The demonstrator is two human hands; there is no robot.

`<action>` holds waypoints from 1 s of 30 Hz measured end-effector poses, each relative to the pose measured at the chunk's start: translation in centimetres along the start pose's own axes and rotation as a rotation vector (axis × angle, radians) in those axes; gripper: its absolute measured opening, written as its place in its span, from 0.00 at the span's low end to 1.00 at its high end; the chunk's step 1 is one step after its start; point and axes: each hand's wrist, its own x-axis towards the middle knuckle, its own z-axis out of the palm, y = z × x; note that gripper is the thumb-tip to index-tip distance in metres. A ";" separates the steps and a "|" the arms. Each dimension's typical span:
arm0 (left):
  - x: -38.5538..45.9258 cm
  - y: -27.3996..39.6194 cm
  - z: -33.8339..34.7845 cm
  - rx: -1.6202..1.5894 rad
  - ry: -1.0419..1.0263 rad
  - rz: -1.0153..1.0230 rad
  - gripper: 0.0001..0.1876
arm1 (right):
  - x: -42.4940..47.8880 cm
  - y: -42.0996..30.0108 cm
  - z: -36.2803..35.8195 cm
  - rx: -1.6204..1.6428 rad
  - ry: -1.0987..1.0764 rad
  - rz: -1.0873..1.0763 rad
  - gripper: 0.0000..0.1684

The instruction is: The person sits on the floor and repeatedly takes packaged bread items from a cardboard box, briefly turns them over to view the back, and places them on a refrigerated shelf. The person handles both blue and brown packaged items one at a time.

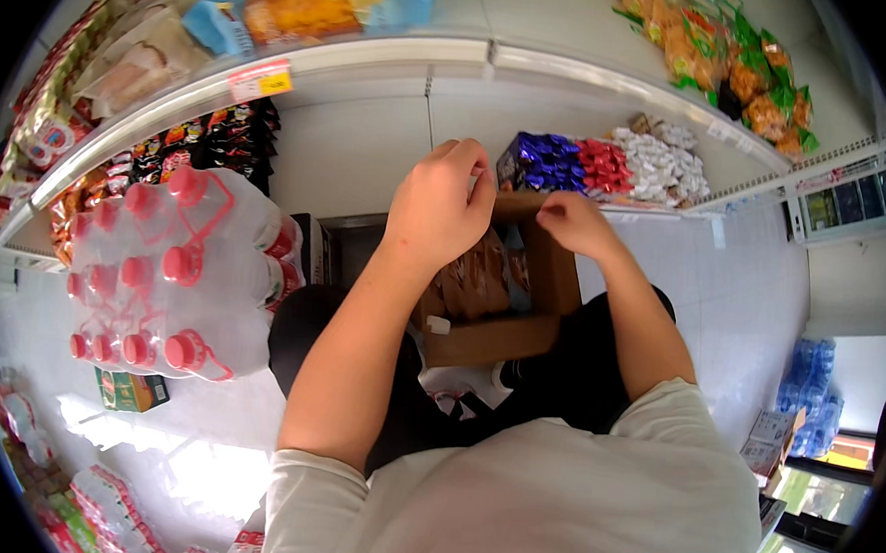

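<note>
My left hand (443,201), its fingers curled, is over the far left part of an open cardboard box (496,343), close to the shelf edge. My right hand (577,223) is at the far right corner of that box with bent fingers; whether it grips the rim I cannot tell. No item shows clearly in either hand, and the fingertips are partly hidden. Inside the box, between my knees, lie brown printed packets (477,278) and a light blue one (518,277).
Large clear bottles with pink caps (184,263) stand left of my knee. The lower shelf (352,144) holds dark snack packets (240,138) and blue, red and white wrapped packets (599,164). Above it, the upper shelf edge (395,51) juts out. A green carton (130,391) is on the floor.
</note>
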 end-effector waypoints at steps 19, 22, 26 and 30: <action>-2.7 0.8 1.9 0.386 -0.371 0.088 0.09 | -0.9 5.9 17.9 -0.294 -0.401 0.241 0.24; -2.5 1.0 2.2 0.394 -0.379 0.101 0.09 | -0.1 7.8 19.9 -0.259 -0.370 0.292 0.25; -2.7 1.3 1.8 0.373 -0.387 0.104 0.10 | 0.3 8.1 20.3 -0.338 -0.447 0.234 0.33; -2.7 1.5 1.5 0.390 -0.425 0.080 0.11 | 0.5 7.7 20.2 -0.295 -0.468 0.234 0.43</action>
